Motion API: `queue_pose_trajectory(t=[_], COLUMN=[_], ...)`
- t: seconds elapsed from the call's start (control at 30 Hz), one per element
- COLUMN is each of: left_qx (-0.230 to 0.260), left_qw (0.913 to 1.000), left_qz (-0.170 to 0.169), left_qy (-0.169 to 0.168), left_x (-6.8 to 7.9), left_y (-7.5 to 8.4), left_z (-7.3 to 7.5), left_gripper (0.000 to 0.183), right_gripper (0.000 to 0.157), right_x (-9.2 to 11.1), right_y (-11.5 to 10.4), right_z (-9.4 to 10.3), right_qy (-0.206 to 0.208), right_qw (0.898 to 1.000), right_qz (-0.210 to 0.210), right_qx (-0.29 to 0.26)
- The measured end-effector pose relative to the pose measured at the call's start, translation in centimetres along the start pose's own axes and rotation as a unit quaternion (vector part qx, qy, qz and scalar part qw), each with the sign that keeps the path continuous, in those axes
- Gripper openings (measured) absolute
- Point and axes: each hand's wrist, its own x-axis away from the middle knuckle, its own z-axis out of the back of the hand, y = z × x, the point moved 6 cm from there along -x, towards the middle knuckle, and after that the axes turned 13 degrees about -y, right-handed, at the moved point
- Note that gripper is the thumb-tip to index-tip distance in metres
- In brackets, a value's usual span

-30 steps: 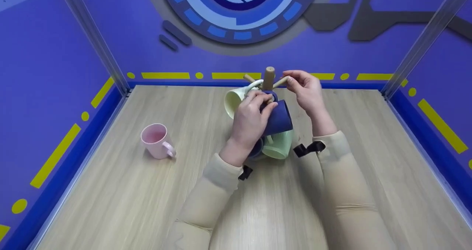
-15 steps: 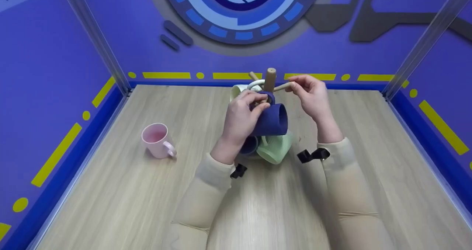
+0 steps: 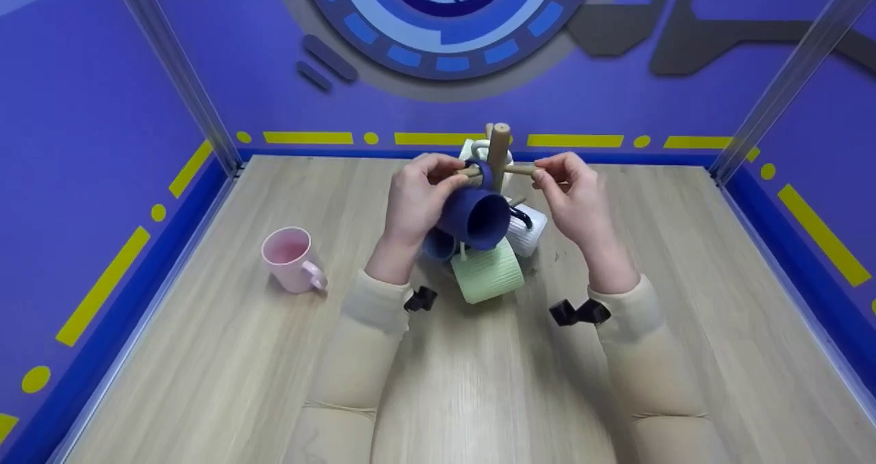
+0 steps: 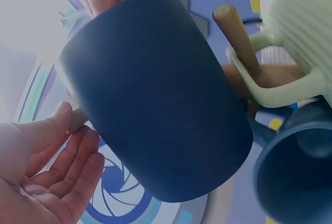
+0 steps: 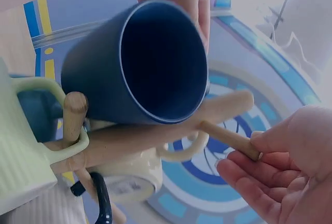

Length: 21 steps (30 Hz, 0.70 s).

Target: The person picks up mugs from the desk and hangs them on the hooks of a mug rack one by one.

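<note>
A wooden mug tree [image 3: 500,148] stands on the table with several mugs on its pegs. My left hand [image 3: 414,200] pinches the end of an upper left peg [image 3: 471,172], from which a navy mug [image 3: 460,212] hangs by its handle. On the opposite side, my right hand [image 3: 576,197] pinches the tip of a bare upper peg [image 5: 233,141] between thumb and fingers. Lower down hang a pale green ribbed mug [image 3: 488,274], a second blue mug [image 3: 438,245] and a white ribbed mug [image 3: 528,235] with a black handle. A cream mug [image 5: 132,175] hangs behind the post.
A pink mug [image 3: 291,265] stands upright on the wooden table [image 3: 226,354], left of the tree, its handle towards the right. Blue-purple panels [image 3: 410,118] enclose the table at the back and both sides.
The mug tree has turned, its front swinging left. My left hand has moved left with its peg and the navy mug; my right hand is slightly lower. The white ribbed mug has come into view.
</note>
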Motion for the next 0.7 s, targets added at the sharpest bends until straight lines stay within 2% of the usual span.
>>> queue_pose_trajectory(t=[0.17, 0.33, 0.43, 0.7], left_qx=[-0.010, -0.003, -0.015, -0.063], left_qw=[0.9999, 0.9998, 0.9995, 0.9975], left_qz=[0.006, 0.021, 0.029, 0.030], left_qy=[0.006, 0.003, 0.001, 0.010], left_x=[-0.8, -1.4, -1.7, -2.3], left_y=[-0.6, -1.1, -1.1, -1.0], left_z=[0.7, 1.0, 1.0, 1.2], left_gripper=[0.019, 0.018, 0.019, 0.019], right_gripper=[0.014, 0.014, 0.014, 0.012], right_x=[0.9, 1.4, 1.6, 2.1], right_y=[-1.4, -2.1, -2.5, -3.3], right_z=[-0.6, -1.1, -1.4, -2.2], right_qy=[0.005, 0.012, 0.021, 0.028], right_qw=[0.998, 0.994, 0.991, 0.988], right_qz=[0.026, 0.046, 0.057, 0.087], right_qx=[0.059, 0.097, 0.116, 0.126])
